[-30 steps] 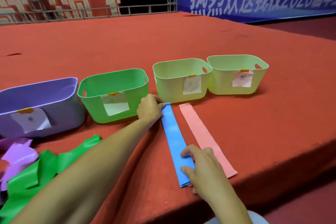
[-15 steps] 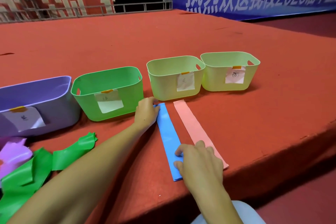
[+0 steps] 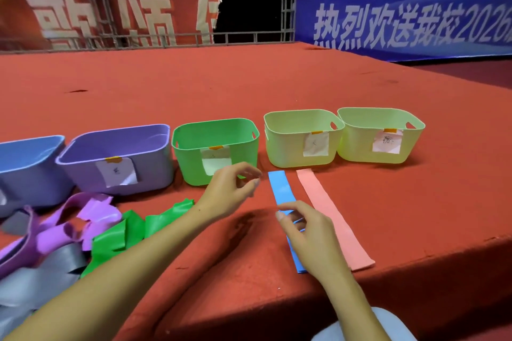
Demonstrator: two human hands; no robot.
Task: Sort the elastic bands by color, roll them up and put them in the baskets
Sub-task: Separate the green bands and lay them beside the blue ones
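We see the flat blue elastic band (image 3: 282,191) lying on the red carpeted tabletop (image 3: 415,202), its long axis running away from us. The right hand (image 3: 307,230) hovers over its near half, fingers loosely curled, holding nothing; the left hand (image 3: 230,188), likewise loosely curled and holding nothing, hangs just left of its far end.

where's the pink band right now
In the head view the pink band lies flat on the red surface, right of centre, beside the blue band and just in front of the two pale yellow-green baskets.
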